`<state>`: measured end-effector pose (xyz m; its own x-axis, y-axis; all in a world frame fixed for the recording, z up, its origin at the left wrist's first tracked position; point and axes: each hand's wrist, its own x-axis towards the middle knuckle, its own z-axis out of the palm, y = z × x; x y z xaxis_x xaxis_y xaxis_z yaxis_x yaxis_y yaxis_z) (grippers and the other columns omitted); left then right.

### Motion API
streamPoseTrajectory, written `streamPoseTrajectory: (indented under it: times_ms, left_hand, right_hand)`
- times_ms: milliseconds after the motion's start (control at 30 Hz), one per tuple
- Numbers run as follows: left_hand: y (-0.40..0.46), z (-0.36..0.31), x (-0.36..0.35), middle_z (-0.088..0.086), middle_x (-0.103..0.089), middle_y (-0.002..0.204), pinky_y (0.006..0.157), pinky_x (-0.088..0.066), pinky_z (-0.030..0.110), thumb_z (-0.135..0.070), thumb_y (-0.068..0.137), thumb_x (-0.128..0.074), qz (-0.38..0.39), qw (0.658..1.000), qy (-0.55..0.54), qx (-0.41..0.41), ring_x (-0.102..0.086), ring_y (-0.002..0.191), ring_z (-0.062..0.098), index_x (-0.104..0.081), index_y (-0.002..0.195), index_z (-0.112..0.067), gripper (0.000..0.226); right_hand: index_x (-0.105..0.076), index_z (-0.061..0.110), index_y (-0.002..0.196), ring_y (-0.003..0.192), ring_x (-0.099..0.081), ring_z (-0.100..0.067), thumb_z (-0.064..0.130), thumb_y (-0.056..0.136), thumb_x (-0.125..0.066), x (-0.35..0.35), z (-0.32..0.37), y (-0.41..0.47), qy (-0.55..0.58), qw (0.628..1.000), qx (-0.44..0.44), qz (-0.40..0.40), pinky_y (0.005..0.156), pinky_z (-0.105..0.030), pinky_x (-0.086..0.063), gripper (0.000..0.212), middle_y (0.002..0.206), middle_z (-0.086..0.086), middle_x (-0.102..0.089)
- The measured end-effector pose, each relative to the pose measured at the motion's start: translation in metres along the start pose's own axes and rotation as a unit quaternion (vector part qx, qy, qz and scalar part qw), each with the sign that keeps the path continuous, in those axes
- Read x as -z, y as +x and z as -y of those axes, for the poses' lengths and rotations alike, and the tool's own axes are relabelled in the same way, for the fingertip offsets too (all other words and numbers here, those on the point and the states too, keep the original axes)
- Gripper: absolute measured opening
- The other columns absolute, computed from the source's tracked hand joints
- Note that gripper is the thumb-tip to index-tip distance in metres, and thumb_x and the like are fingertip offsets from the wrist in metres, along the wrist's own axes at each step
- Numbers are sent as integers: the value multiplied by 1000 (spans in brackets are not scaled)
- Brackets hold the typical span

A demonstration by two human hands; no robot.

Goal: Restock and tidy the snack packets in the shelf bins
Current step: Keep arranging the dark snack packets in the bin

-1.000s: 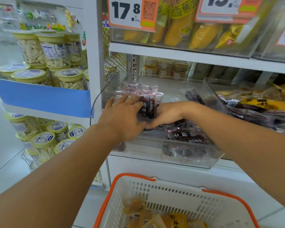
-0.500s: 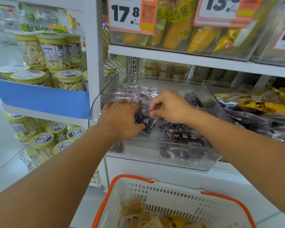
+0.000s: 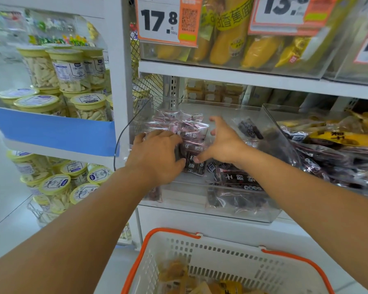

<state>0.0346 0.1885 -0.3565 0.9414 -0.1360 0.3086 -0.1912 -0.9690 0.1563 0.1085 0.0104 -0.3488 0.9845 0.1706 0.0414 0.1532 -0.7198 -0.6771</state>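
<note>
Left hand (image 3: 157,158) on dark packets (image 3: 194,145), right hand (image 3: 223,143) spread beside, clear bin (image 3: 242,213) front rim below

Both hands (image 3: 191,153) forward, fingers spread

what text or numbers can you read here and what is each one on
"17.8": orange price tag on the top shelf.
"13.", cut off: next price tag.
"梅干": dark packet in the clear bin.
Jar labels: too blurred.
</note>
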Motion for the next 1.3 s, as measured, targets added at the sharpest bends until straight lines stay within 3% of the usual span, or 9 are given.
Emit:
streamPoseTrajectory:
  times_ms: [233,400,500,667,800,900,1100,1233,1300]
  left_hand:
    - [0,-1,1,-8,-39,154,118,-19,51,-54,89,-55,10,1000,3,4,-30,144,22,-35,147,-32,65]
    - [-1,-3,2,-9,-35,156,119,-17,50,-52,91,-52,19,1000,14,-3,-25,146,20,-38,147,-34,60]
    - [-2,-3,3,-9,-37,156,119,-16,50,-53,92,-51,21,1000,14,-6,-24,147,20,-38,147,-34,60]
    - [-5,-3,5,-4,-38,156,121,-11,52,-48,93,-53,12,1000,27,-12,-27,147,22,-39,147,-29,59]
    - [-6,-16,9,2,-64,120,103,-38,43,-38,90,-59,-120,990,-4,-72,-56,116,27,-62,121,-18,36]
    - [-10,-38,6,2,-64,114,88,-45,35,-33,90,-63,-103,986,-92,-98,-57,106,25,-63,119,-17,33]
    - [-13,-46,-13,-6,-59,121,86,-53,40,-48,89,-64,-35,984,-131,-114,-54,102,14,-54,130,-24,49]
    - [-13,-57,-5,-10,-43,144,99,-41,25,-54,73,-79,-58,966,-236,-91,-44,120,2,-30,149,-26,95]
    - [-8,-64,-3,-14,-60,121,84,-46,14,-41,73,-85,-56,954,-285,-80,-58,102,0,-41,142,-28,82]
  right_hand:
    - [-59,15,127,104,-61,-23,12,59,-96,-16,-6,15,34,999,6,-6,83,-32,-52,78,109,-1,-59]
    - [-55,17,127,98,-59,-20,43,67,-91,-26,0,22,-93,995,31,-3,79,-31,-48,74,104,2,-58]
    - [-61,14,114,88,-64,-21,54,68,-87,-24,6,23,-140,989,-12,48,60,-29,-47,66,90,2,-64]
    - [-62,10,125,98,-63,-21,57,73,-82,29,7,1,-294,950,50,89,82,-32,-53,74,110,-3,-65]
    - [-47,23,147,116,-56,-31,42,87,-74,53,-15,-11,-467,865,79,163,97,-39,-49,68,135,-8,-52]
    - [-45,22,147,117,-57,-35,31,86,-78,48,-24,-5,-452,873,74,169,97,-40,-50,70,136,-11,-50]
    - [-64,20,96,91,-62,-23,15,72,-89,54,-24,-11,-390,907,111,115,72,-32,-48,35,92,2,-60]
    - [-73,25,101,83,-57,-6,18,74,-88,85,-11,-47,-276,918,282,44,73,-27,-46,32,93,12,-63]
    - [-73,19,102,77,-60,-5,12,76,-86,87,-3,-69,-146,921,362,12,71,-21,-50,30,91,9,-64]
